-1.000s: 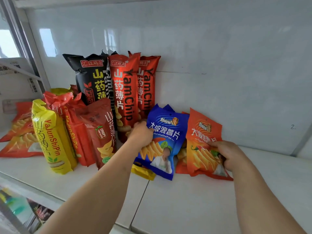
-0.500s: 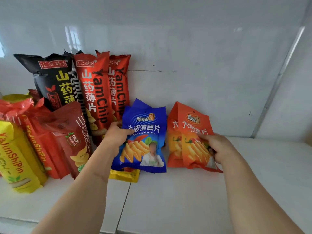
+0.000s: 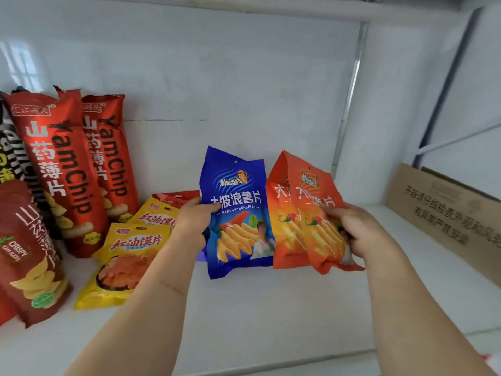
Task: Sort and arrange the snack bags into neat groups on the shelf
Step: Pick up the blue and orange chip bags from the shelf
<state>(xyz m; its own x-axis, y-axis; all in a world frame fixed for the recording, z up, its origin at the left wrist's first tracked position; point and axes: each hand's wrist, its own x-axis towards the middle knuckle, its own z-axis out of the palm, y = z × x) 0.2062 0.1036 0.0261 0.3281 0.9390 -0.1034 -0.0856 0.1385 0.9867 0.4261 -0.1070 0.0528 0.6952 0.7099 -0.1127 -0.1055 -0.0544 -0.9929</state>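
Two hands reach into a white shelf (image 3: 244, 316); the left hand (image 3: 193, 222) grips the left edge of a blue wavy-chip bag (image 3: 238, 213), thumb across its front, and the right hand (image 3: 352, 229) clamps a pair of overlapped orange wavy-chip bags (image 3: 303, 215) by their right side. All three bags stand upright side by side near the middle of the shelf, blue just left of orange, edges touching or nearly so.

Compared with a second ago, the blue and orange bags have travelled rightward, away from the tall bags, toward the open right half of the shelf; yellow flat packets (image 3: 127, 256), previously mostly hidden under the blue bag, now lie uncovered beside the left wrist. This suggests the wavy chips are becoming their own group.

Tall red YamChip bags (image 3: 67, 169) lean against the back wall at left; a dark red crisps bag (image 3: 29, 256) stands in front. A brown cardboard panel (image 3: 444, 210) sits at far right; possibly a box, though only part shows.
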